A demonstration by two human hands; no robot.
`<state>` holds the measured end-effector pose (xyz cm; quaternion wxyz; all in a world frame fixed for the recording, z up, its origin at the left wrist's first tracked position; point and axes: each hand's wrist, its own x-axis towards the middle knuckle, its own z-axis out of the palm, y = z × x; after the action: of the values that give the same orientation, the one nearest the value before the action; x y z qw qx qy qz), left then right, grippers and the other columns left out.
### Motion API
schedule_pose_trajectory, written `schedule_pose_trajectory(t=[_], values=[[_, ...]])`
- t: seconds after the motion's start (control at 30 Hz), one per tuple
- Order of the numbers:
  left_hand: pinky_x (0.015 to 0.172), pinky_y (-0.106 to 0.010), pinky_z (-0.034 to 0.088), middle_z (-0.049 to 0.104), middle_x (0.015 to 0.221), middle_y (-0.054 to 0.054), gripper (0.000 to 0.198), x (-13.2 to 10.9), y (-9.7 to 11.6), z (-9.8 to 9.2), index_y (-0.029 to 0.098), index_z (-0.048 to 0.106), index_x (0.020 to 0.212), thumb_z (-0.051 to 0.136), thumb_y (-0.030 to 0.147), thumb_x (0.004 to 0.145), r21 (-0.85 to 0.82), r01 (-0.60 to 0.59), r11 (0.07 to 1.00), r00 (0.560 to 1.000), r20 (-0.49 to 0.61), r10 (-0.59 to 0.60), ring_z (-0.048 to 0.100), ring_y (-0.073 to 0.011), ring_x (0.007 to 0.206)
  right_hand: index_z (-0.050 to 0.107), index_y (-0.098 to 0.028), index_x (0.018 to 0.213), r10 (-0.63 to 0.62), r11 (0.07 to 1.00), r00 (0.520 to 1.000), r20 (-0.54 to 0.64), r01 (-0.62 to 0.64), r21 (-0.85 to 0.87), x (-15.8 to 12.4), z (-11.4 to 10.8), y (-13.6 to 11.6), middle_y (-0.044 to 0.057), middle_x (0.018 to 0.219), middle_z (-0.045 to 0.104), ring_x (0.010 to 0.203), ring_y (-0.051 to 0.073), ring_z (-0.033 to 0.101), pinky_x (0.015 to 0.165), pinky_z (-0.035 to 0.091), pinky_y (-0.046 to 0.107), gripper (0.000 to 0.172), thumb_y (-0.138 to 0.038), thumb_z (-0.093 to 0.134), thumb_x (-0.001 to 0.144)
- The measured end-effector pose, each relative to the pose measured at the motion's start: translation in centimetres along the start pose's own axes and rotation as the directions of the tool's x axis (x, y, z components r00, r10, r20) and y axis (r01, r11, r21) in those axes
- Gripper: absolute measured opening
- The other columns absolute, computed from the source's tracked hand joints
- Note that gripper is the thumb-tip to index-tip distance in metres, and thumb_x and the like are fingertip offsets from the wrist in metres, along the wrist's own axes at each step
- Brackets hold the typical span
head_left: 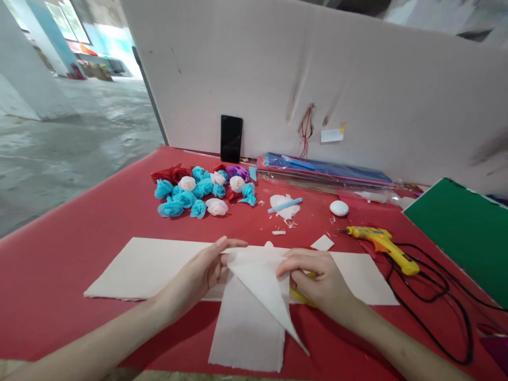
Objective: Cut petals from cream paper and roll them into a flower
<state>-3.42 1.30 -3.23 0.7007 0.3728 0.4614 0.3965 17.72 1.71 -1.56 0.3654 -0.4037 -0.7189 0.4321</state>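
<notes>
Filling the top of the frame, a pale panel (257,79) backed a red table (119,222)

From where I stood, a long white sheet (151,264) lay across the lower middle, and a green board (468,238) leaned in at the right edge. A folded white sheet (248,323) stood out at bottom centre, overlapping the long one, its flap tapering to a point at lower right. Fabric-like flowers (184,199), blue, pink, red and purple, clustered left of centre. The left hand (202,270) pinched the folded sheet's upper left edge; the right hand (317,275) gripped its upper right, near the flap. A yellow glue gun (389,248) rested at right, a dark phone (231,138) leaned upright at upper centre, and a white oval object (339,208) sat right of centre.
</notes>
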Motion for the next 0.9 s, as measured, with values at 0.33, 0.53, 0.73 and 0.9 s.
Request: schedule_pose_trajectory(t=[0.33, 0.53, 0.73, 0.9], values=[[0.052, -0.02, 0.04, 0.063, 0.059, 0.001, 0.025, -0.8, 0.9, 0.8, 0.014, 0.062, 0.066, 0.077, 0.03, 0.055, 0.127, 0.104, 0.986, 0.992, 0.055, -0.111, 0.055, -0.0119, 0.055, 0.055, -0.023, 0.109, 0.127, 0.974, 0.992, 0.018, -0.128, 0.188, -0.6, 0.2, -0.7, 0.003, 0.084, 0.063, 0.067, 0.013, 0.056, 0.058, 0.043, 0.023, 0.029, -0.021, 0.037, 0.086], [0.055, -0.019, 0.04, 0.062, 0.06, 0.001, 0.017, -1.7, 0.3, 1.7, 0.013, 0.063, 0.063, 0.072, 0.026, 0.064, 0.115, 0.028, 0.993, 0.946, 0.317, -0.064, 0.054, -0.0106, 0.056, 0.051, -0.016, 0.108, 0.296, 0.493, 0.819, 0.492, -0.572, 0.656, -0.6, 1.9, -1.6, 0.01, 0.1, 0.062, 0.091, 0.019, 0.058, 0.085, 0.039, 0.032, 0.041, -0.048, 0.036, 0.087], [0.062, -0.023, 0.044, 0.064, 0.07, -0.002, 0.012, -2.4, 0.0, 2.8, 0.013, 0.066, 0.068, 0.067, 0.026, 0.067, 0.165, 0.001, 0.986, 0.935, 0.349, -0.059, 0.058, -0.015, 0.065, 0.059, -0.018, 0.107, 0.308, 0.592, 0.766, 0.563, -0.618, 0.517, -1.0, 2.4, -1.8, 0.008, 0.099, 0.063, 0.092, 0.019, 0.058, 0.083, 0.04, 0.03, 0.044, -0.05, 0.05, 0.078], [0.055, -0.02, 0.04, 0.059, 0.063, 0.002, 0.01, -2.1, 0.8, 2.8, 0.015, 0.065, 0.069, 0.062, 0.024, 0.069, 0.393, -0.068, 0.917, 0.951, 0.303, -0.059, 0.051, -0.012, 0.058, 0.063, -0.019, 0.097, 0.384, 0.782, 0.843, 0.377, -0.514, 0.351, -0.8, 0.8, -1.9, 0.004, 0.091, 0.064, 0.086, 0.017, 0.058, 0.073, 0.042, 0.026, 0.027, -0.037, 0.051, 0.081]])
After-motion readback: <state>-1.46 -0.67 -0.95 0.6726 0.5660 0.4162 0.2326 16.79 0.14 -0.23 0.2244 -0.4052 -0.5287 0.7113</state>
